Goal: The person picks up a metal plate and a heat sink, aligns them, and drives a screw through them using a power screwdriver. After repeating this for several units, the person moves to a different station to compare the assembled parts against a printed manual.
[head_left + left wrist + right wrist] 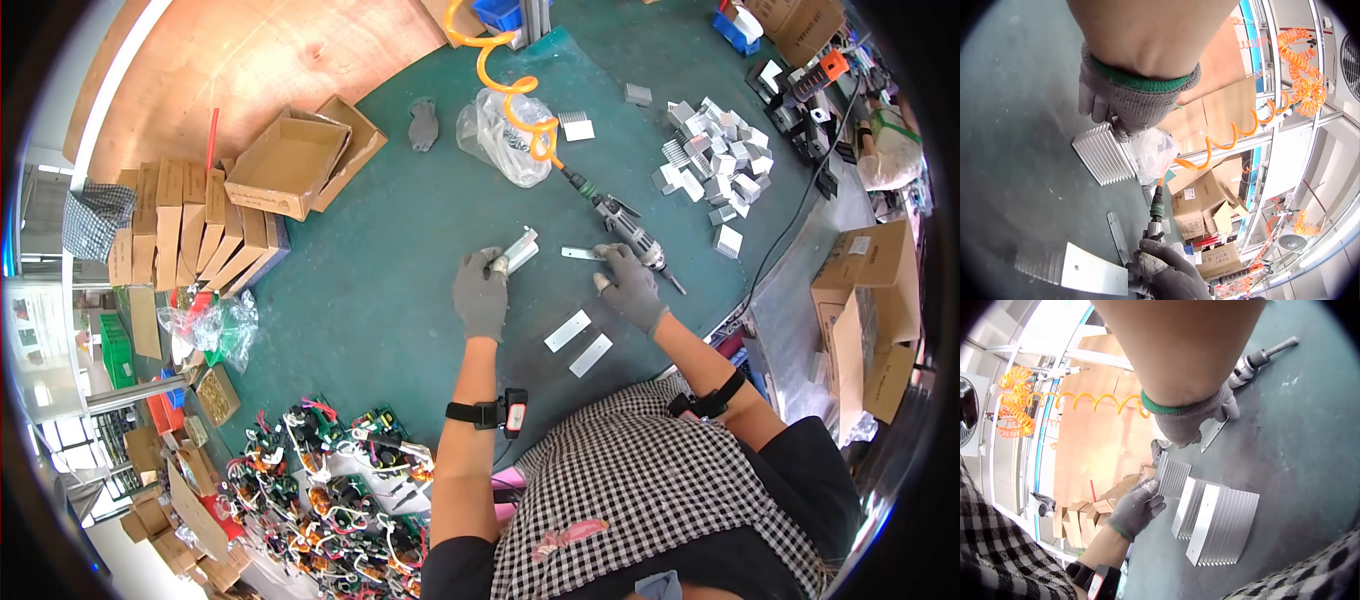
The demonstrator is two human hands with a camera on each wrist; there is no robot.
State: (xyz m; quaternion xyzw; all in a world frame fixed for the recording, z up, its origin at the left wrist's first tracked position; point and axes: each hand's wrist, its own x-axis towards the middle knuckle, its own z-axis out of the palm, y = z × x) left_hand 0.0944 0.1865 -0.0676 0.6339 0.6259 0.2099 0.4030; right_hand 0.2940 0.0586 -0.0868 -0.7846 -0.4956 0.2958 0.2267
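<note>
My gloved left hand (482,294) grips a finned aluminium heat sink (522,250) by its near end, over the table. In the left wrist view the fins of this heat sink (1104,155) show beneath the hand. To the right, another heat sink (580,253) lies on the table with its flat, drilled face showing. My gloved right hand (632,285) is at its right end, index fingertip right at the edge and thumb apart from it. Two more heat sinks, one (568,331) beside the other (591,355), lie nearer my body.
An air screwdriver (630,228) on a coiled orange hose (497,85) lies just beyond my right hand. A pile of heat sinks (715,155) sits at the back right. Cardboard boxes (290,160) stand at the left, wired circuit boards (330,490) at the front left.
</note>
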